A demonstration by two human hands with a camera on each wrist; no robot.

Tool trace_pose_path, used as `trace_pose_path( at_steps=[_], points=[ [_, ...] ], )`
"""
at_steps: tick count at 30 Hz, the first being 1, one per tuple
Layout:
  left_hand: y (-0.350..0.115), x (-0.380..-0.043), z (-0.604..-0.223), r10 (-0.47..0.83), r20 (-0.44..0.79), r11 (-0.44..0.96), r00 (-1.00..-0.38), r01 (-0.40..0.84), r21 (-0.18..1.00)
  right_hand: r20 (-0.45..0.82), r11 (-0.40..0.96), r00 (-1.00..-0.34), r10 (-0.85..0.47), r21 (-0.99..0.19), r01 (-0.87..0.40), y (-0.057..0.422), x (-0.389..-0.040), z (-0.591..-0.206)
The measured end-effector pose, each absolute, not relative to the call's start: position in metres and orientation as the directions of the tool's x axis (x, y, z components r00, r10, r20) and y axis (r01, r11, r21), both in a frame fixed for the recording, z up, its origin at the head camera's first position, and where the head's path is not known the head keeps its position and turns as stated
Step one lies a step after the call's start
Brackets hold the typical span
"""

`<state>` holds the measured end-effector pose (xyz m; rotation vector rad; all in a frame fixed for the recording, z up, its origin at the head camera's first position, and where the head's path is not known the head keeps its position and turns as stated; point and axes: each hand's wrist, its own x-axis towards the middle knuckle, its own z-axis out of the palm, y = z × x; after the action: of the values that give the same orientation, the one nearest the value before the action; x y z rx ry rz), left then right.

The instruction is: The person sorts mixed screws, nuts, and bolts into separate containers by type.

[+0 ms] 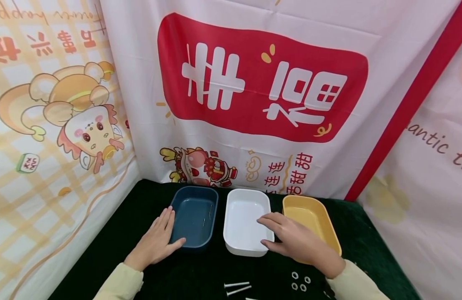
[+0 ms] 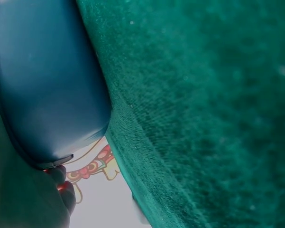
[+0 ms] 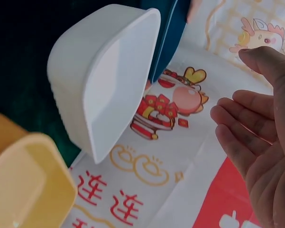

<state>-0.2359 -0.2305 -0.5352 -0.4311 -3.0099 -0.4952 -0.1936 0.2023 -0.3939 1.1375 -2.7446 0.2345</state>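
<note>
My left hand [image 1: 156, 241] rests along the left side of a blue tray [image 1: 191, 214], its fingers straight and its thumb near the front corner. Inside that tray lie a few thin metal pieces [image 1: 210, 211], too small to name surely. In the head view my right hand [image 1: 292, 238] is over the right edge of a white tray [image 1: 245, 216], fingers loosely bent and holding nothing. The right wrist view shows its fingers [image 3: 249, 114] apart from the white tray's wall. A yellow tray [image 1: 309, 210] stands to the right, partly hidden by my right hand and forearm.
Several hex nuts [image 1: 303, 287] lie on the dark green cloth [image 1: 193, 275] at the front right. Screws or bolts [image 1: 237, 285] lie front centre, one cut off by the frame's edge. Printed fabric walls [image 1: 141, 104] enclose the back and sides.
</note>
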Motion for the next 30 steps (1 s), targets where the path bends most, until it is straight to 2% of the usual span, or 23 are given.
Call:
trace_pose_path(
  at_steps=[13, 19, 30],
  points=[
    [-0.230, -0.240, -0.539, 0.253, 0.090, 0.920, -0.963, 0.268, 0.287, 0.256, 0.751, -0.750, -0.610, -0.116, -0.650, 0.262, -0.170, -0.395],
    [-0.229, -0.239, -0.538, 0.244, 0.097, 0.925, -0.965, 0.262, 0.274, 0.162, 0.825, -0.840, -0.518, -0.163, -0.541, 0.286, -0.159, -0.412],
    [-0.207, -0.236, -0.513, 0.329, 0.148, 0.897, -0.933, 0.358, 0.259, -0.035, 0.900, -0.934, -0.357, -0.281, -0.333, 0.308, -0.147, -0.455]
  ],
)
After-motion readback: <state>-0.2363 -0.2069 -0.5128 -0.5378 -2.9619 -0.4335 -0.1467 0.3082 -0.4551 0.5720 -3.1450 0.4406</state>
